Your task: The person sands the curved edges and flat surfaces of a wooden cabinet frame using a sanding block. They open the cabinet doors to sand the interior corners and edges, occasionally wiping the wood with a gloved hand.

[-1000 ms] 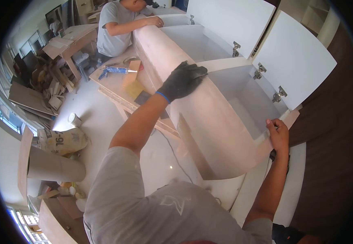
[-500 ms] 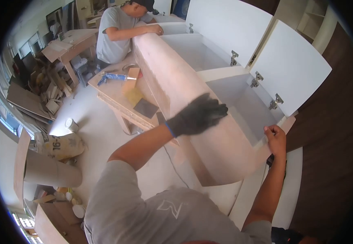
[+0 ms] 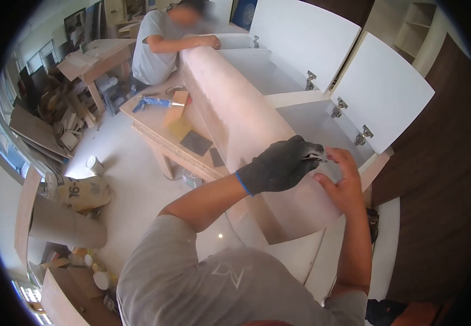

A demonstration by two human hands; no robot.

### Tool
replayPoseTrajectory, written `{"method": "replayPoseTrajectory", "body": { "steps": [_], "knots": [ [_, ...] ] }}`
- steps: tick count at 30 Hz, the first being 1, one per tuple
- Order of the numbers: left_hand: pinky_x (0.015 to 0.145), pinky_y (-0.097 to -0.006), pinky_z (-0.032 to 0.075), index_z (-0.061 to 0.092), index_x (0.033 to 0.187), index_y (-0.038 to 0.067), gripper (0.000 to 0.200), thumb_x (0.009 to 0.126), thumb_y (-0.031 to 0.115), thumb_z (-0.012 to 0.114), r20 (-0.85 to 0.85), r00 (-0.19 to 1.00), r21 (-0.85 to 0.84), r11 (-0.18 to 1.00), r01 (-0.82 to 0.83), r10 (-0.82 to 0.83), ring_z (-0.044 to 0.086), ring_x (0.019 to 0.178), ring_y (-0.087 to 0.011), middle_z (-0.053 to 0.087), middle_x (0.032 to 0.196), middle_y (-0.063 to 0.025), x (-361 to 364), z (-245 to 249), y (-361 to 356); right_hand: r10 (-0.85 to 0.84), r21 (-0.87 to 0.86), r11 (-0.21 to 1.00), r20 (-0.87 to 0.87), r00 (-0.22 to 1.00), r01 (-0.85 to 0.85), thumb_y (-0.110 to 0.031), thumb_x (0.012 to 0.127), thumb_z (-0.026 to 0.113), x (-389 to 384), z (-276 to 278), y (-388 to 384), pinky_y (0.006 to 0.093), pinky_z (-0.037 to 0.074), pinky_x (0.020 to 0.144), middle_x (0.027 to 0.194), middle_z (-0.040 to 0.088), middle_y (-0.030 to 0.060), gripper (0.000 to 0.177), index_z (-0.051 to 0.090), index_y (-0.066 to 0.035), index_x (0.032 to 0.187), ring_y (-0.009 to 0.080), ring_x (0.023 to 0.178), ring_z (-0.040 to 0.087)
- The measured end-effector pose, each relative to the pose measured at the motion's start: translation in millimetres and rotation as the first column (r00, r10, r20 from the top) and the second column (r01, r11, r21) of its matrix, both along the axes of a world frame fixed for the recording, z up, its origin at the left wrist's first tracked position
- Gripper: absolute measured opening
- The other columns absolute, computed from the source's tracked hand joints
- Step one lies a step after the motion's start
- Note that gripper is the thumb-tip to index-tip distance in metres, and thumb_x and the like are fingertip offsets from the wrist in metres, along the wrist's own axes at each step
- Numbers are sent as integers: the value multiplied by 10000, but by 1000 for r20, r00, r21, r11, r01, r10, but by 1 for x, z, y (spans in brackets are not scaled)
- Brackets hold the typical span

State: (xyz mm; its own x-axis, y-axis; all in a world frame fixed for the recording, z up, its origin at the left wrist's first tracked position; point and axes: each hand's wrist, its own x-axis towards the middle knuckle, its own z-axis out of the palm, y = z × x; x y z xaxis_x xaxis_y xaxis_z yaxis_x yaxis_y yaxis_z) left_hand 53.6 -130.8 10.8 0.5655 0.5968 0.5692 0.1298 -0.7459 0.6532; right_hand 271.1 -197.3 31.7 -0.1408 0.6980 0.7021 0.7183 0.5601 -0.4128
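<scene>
My left hand [image 3: 284,164], in a dark work glove with a blue cuff edge, is closed over the long curved panel [image 3: 235,100]. A thin dark folded piece [image 3: 314,158] shows at its fingertips; its kind is hard to make out. Close beside those fingertips is my bare right hand [image 3: 341,176], its thumb and forefinger spread apart. The panel is pale and dusty pink, and forms the rounded front of a cabinet with open compartments [image 3: 314,122] behind it.
Raised white doors [image 3: 385,89] with metal hinges stand behind the compartments. On a low wooden table [image 3: 154,138] lie a blue-handled tool [image 3: 157,101], a wood block [image 3: 176,107] and dark square sheets [image 3: 196,143]. A co-worker [image 3: 157,43] leans at the far end. A sack [image 3: 80,193] sits on the floor.
My left hand has moved right and nearer along the panel, and turned. My right hand has left the cabinet's edge and come left to meet it, its fingers opening.
</scene>
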Motion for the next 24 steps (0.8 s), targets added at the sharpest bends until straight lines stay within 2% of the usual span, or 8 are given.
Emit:
{"method": "replayPoseTrajectory", "body": {
  "steps": [2,5,11,12,14,15,17,24],
  "knots": [
    [993,-424,565,630,1396,54,417,1009,160,743,245,957,-89,979,184,-158,704,1117,-336,695,1177,-179,6,-16,9,71,-85,993,-139,988,-83,-46,878,824,-23,2,2,371,584,896,1048,729,155,306,713,-1,1160,313,986,729],
    [1051,-391,553,544,1520,54,594,978,107,781,-85,996,107,994,-11,20,665,1239,-259,676,1295,-158,-14,2,4,57,-268,959,-128,990,-90,-37,922,800,-9,-6,16,337,602,817,1019,745,121,304,694,8,1202,236,895,740],
    [1136,-372,487,370,1686,59,761,989,9,674,633,773,-394,877,274,43,603,1350,-223,630,1452,-129,-62,-48,32,-60,-379,880,-686,726,-286,-110,1018,747,6,4,19,325,635,774,962,739,67,128,699,-13,1086,134,830,707],
    [1126,-375,496,401,1666,43,728,995,18,683,541,841,-454,844,287,5,606,1359,-238,627,1467,-137,-56,-50,29,-90,-404,859,-724,684,-315,-141,1029,747,4,10,16,319,643,779,967,738,67,124,693,-31,1046,133,818,699],
    [1074,-384,536,498,1595,0,597,1034,92,679,257,961,-467,857,219,-106,647,1326,-283,628,1490,-167,-37,-46,4,-19,-427,792,-733,680,-437,-140,1024,755,6,3,23,320,640,779,970,738,70,129,692,-30,1050,133,811,698],
    [1012,-342,578,631,1474,-5,496,993,96,704,415,903,-664,642,383,-110,683,1134,-171,707,1291,-103,-28,-41,-16,14,-438,750,-738,675,-495,-140,1022,759,6,0,25,321,638,779,972,738,71,132,692,-30,1053,133,808,697],
    [983,-364,597,592,1502,-5,548,1020,210,736,663,726,-480,640,600,-183,693,1109,-174,689,1331,-108,-8,-52,-24,32,-473,715,-713,700,-515,-140,1014,770,8,-4,24,315,623,749,941,737,61,140,693,-28,1049,132,791,693],
    [1020,-408,582,445,1623,62,615,1061,178,666,600,757,-532,579,618,-257,654,1235,-231,624,1437,-123,8,-38,-34,67,-608,729,-396,916,-316,-153,958,820,40,-6,20,315,579,766,923,751,63,178,727,-10,1008,156,816,710]
  ]
}}
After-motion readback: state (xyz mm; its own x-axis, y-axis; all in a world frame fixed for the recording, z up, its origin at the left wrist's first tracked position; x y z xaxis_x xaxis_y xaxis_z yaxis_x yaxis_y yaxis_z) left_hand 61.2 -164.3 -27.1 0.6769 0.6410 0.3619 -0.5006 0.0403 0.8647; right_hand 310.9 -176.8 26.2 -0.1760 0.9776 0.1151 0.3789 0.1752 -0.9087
